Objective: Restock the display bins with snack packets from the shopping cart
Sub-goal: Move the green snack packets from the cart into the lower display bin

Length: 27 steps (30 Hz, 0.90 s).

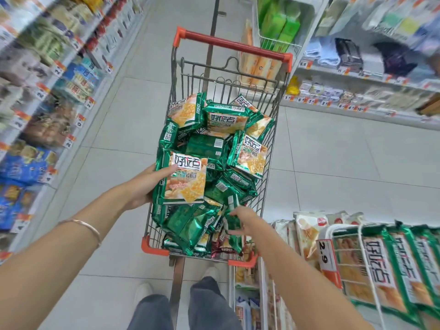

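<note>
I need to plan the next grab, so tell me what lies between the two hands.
Head view: only green snack packets heaped in the cart lie between the left hand, which holds one face-up, and the right hand, which grips another.

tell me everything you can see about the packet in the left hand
The packet is a flat, square pack of what looks like shiny foil, green round the edges, with a white label of dark characters on top and a picture of golden biscuits below. It looks sealed. The left hand holds it face up by its left edge, thumb on the front, above the loose packets in the cart.
</note>
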Motion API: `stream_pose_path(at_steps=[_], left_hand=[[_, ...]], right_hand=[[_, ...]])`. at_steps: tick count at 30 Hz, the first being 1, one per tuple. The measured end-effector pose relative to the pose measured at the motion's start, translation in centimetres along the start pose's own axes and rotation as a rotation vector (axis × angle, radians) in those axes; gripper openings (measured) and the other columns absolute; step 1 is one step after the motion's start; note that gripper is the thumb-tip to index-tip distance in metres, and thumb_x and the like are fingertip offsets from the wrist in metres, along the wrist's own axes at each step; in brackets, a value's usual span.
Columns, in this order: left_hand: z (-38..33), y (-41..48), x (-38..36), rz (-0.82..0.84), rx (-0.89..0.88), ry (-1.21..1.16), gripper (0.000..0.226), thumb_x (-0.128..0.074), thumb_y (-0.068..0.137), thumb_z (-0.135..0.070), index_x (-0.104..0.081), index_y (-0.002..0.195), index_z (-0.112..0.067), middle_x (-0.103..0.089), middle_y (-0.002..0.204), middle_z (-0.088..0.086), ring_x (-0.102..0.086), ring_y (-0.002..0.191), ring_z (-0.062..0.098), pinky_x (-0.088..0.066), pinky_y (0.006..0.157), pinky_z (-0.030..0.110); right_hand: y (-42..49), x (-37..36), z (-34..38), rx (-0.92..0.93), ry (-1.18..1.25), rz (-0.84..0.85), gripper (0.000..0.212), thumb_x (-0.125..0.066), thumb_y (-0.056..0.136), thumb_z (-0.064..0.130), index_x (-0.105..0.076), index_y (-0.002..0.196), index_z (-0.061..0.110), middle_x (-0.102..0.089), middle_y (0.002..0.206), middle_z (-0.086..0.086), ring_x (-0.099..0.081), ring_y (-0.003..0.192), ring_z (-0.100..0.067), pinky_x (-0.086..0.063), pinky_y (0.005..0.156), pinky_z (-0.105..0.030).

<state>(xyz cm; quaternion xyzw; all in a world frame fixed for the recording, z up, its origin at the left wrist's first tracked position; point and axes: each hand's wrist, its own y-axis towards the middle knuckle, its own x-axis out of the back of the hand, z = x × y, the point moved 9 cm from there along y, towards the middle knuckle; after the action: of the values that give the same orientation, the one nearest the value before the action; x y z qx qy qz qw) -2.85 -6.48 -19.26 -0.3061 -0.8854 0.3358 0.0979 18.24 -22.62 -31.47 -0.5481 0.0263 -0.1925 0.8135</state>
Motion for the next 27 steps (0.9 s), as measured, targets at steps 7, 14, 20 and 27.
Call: stream_pose_path(at_steps=[7,14,20,27], left_hand=[[-0.9,3.3,0.8,0.043,0.044,0.085,0.122,-0.072,0.051,-0.089,-0.024,0.152,-0.040,-0.032,0.161,0.004,-0.042,0.140,0.033,-0.045,0.100,0.065],[-5.4,0.0,-4.5,0.312,0.112,-0.045,0.077,-0.054,0.083,-0.072,-0.057,0.128,-0.009,-0.065,0.125,0.025,-0.066,0.109,0.042,-0.052,0.093,0.057],[-6.8,-2.3,-8.9,0.561,0.097,0.174,0.120,-0.098,0.027,-0.058,-0.053,0.130,-0.014,-0.070,0.117,0.022,-0.070,0.103,0.040,-0.058,0.083,0.049],[-9.0,-7.8,-24.6,0.792,-0.075,0.391,0.053,-0.073,0.065,-0.047,-0.062,0.102,-0.011,-0.075,0.084,0.005,-0.070,0.071,0.020,-0.054,0.076,0.034]], right_hand=[[-11.8,5.7,8.7,0.349,0.038,-0.059,0.049,-0.054,0.101,0.011,-0.039,0.147,0.013,-0.034,0.157,-0.013,-0.057,0.122,-0.035,-0.063,0.062,-0.035],[-21.9,-1.7,9.8,1.188,-0.773,-0.330,0.085,-0.054,0.094,0.000,-0.016,0.154,0.046,-0.004,0.166,0.020,-0.002,0.154,-0.013,-0.020,0.122,-0.044],[-26.0,-0.9,7.2,1.160,-0.763,-0.473,0.088,-0.052,0.083,-0.008,-0.027,0.155,0.035,0.006,0.165,0.021,0.016,0.152,-0.007,-0.039,0.114,-0.048],[-29.6,13.0,-3.6,0.550,0.496,-0.662,0.118,-0.072,0.068,0.074,-0.009,0.159,0.033,-0.015,0.167,-0.003,-0.024,0.150,-0.028,-0.023,0.118,-0.058]])
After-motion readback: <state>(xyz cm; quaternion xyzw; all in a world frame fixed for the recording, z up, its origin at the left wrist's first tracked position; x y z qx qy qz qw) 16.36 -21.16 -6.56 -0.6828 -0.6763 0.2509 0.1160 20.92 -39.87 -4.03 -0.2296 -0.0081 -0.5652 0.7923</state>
